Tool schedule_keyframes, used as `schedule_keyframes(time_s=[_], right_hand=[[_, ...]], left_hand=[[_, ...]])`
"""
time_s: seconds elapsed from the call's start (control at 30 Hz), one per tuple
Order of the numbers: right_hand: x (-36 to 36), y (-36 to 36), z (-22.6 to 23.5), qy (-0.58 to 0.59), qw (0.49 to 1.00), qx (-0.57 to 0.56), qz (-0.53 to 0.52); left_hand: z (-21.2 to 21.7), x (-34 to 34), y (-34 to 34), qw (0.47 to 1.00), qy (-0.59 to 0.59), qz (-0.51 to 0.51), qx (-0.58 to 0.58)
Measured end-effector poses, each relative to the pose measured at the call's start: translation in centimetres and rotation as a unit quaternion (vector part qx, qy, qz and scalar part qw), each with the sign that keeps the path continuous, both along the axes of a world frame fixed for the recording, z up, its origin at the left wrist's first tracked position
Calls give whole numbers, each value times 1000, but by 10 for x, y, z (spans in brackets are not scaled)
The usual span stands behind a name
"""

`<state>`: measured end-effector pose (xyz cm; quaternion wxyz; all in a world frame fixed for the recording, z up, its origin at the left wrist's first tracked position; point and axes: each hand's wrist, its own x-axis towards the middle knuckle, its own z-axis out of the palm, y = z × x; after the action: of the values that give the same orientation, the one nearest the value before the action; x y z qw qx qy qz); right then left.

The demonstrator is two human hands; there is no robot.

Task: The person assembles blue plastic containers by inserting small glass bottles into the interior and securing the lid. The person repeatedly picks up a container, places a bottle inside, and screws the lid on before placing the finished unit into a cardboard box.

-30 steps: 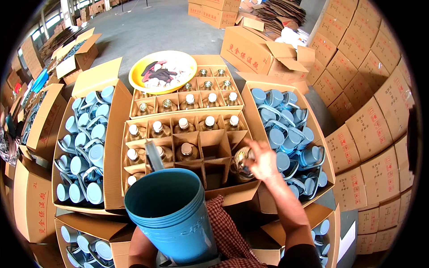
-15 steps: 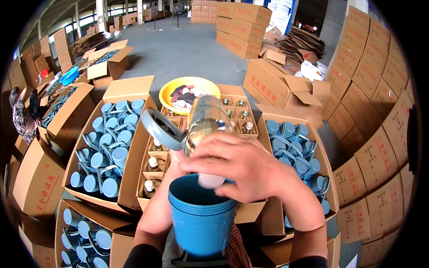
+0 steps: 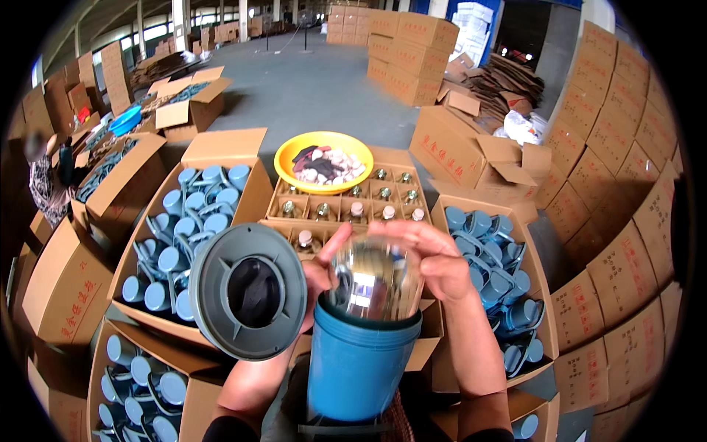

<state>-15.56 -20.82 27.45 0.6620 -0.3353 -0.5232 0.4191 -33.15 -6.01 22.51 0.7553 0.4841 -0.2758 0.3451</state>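
Observation:
A silvered glass flask liner stands upright, its rounded end up, partly inside the mouth of a blue cylindrical flask shell. My right hand curves over the liner's right side and top, fingers against it. My left hand is at the liner's left side. It also grips the edge of a grey round screw base, whose ribbed inner face with a dark pad in the middle faces me. The base partly covers that hand. The shell stands upright in front of my body.
A yellow basin holds pale round pieces and dark cloth. Below it, a divided carton holds several capped liners. Cartons of blue cups with handles flank me, one at left, one at right. Stacked cartons line the right side. A person is at far left.
The liner has gone from tilted above the shell, pale-tipped end down, to upright and partly inside it. The grey base has swung down to the left and faces me. My right hand has moved right.

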Motion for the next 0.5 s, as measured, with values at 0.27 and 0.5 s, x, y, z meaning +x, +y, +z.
schedule_keyframes(time_s=[0.27, 0.5], right_hand=[[-22, -10, 22, -239, 937, -249, 57], [-51, 13, 49, -564, 782, -253, -78]], left_hand=[[-8, -18, 18, 917, 237, -70, -313], [1, -17, 38, 879, 164, 340, -292]])
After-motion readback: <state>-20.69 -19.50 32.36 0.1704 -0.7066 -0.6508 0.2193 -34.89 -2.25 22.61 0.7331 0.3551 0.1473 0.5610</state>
